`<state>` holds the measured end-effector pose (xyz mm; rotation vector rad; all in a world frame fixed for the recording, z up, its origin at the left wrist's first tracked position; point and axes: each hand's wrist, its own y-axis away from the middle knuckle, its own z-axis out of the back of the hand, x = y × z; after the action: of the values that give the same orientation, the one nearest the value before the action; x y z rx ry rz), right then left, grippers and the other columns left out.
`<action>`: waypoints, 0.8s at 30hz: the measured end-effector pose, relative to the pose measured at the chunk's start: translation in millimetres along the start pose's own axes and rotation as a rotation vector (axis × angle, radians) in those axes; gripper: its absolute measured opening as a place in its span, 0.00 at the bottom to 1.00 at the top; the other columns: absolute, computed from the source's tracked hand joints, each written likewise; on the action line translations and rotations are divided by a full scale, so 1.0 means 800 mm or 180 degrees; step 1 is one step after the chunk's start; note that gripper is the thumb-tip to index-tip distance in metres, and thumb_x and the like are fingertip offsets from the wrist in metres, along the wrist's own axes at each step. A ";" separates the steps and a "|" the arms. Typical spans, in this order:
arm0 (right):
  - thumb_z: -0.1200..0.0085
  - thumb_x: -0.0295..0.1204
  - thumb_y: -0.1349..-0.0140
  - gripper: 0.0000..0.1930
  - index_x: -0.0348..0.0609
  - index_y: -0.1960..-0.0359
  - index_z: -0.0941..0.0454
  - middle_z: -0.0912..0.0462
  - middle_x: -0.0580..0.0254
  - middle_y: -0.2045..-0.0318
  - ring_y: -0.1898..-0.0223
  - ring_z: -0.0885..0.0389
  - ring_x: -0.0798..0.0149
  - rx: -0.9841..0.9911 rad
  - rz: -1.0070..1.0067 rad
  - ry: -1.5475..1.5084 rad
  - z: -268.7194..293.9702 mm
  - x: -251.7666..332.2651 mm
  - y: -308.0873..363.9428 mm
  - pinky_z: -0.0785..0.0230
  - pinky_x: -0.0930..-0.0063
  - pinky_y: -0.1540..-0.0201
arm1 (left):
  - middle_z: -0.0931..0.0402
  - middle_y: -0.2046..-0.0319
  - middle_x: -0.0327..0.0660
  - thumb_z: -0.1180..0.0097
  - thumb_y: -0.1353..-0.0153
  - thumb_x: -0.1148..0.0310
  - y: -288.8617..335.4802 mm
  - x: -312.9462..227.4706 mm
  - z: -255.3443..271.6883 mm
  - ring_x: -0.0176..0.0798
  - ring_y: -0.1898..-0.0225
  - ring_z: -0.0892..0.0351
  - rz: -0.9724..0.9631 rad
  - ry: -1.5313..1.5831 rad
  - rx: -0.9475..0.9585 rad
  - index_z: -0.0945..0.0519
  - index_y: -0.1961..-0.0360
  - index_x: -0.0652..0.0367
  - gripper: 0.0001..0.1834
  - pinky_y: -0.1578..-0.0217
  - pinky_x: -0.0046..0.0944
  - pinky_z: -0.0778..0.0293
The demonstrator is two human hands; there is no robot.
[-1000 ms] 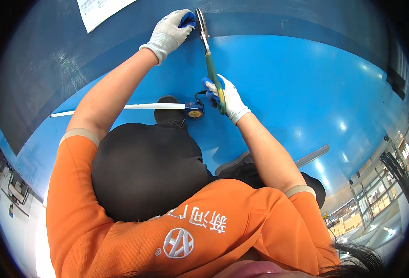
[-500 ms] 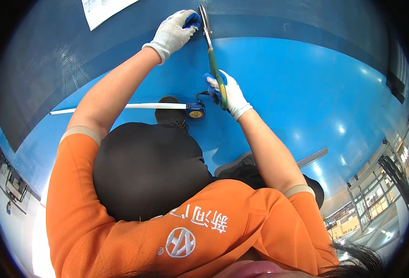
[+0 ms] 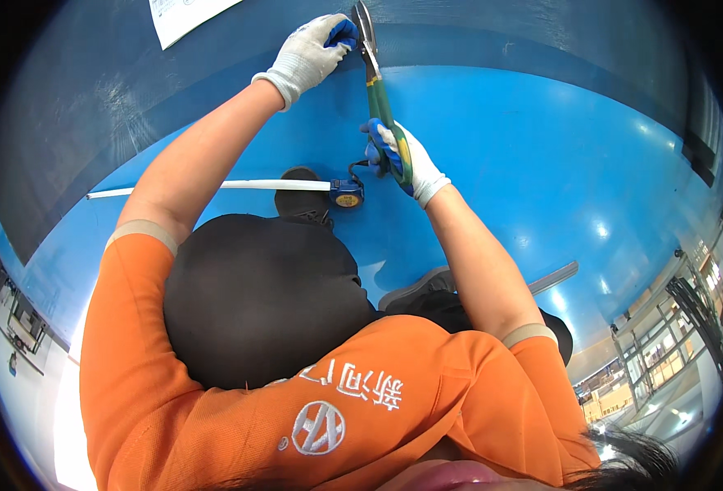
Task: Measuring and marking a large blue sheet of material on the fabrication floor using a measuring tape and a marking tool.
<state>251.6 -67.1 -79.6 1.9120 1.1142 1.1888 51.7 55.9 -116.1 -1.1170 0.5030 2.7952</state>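
My right hand (image 3: 402, 159), in a white glove with blue palm coating, grips green-handled metal shears (image 3: 380, 100). Their handles are spread and the blades point away from me, slightly parted, over the dark sheet (image 3: 239, 61). Just left of the blades is my left hand (image 3: 311, 47), gloved the same way. Its fingers are curled in near the sheet's edge; what they hold, if anything, is hidden. Below my right hand, a blue tape measure (image 3: 347, 193) lies on the blue floor with its pale tape (image 3: 271, 185) drawn out to the left, passing behind my left forearm.
A white printed paper (image 3: 183, 18) rests on the dark sheet at the upper left. My bent knee (image 3: 255, 295) and dark shoes are close below the tape. A thin metal strip (image 3: 554, 277) lies to the right on the blue floor (image 3: 533, 164). Racks (image 3: 656, 344) stand at the far right.
The shears' handles have spread apart and the blades have parted a little. My right hand has shifted slightly, while my left hand stays nearly where it was.
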 end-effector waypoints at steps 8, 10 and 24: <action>0.45 0.47 0.35 0.22 0.41 0.51 0.26 0.28 0.66 0.77 0.75 0.31 0.71 -0.0189 0.0024 0.0553 0.002 0.002 -0.003 0.37 0.77 0.73 | 0.20 0.51 0.46 0.43 0.35 0.70 0.004 -0.006 0.002 0.48 0.50 0.19 -0.0038 0.0009 -0.0064 0.27 0.41 0.56 0.21 0.42 0.42 0.25; 0.44 0.48 0.35 0.22 0.41 0.51 0.26 0.28 0.66 0.77 0.76 0.31 0.71 -0.0218 0.0065 0.0742 -0.001 0.004 -0.001 0.37 0.77 0.73 | 0.20 0.51 0.47 0.43 0.35 0.70 0.004 -0.007 0.004 0.47 0.50 0.19 -0.0005 0.0039 -0.0019 0.27 0.41 0.56 0.21 0.42 0.42 0.26; 0.45 0.51 0.35 0.24 0.43 0.51 0.27 0.28 0.67 0.77 0.76 0.31 0.72 0.0160 0.0014 0.0097 0.004 0.008 -0.015 0.38 0.78 0.72 | 0.20 0.51 0.46 0.43 0.35 0.72 0.005 -0.005 0.006 0.47 0.51 0.19 -0.0102 0.0117 -0.0053 0.27 0.41 0.56 0.20 0.42 0.42 0.25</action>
<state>251.8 -56.5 -88.4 1.9408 1.1667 1.2066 50.4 53.9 -108.7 -1.1709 0.4616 2.7615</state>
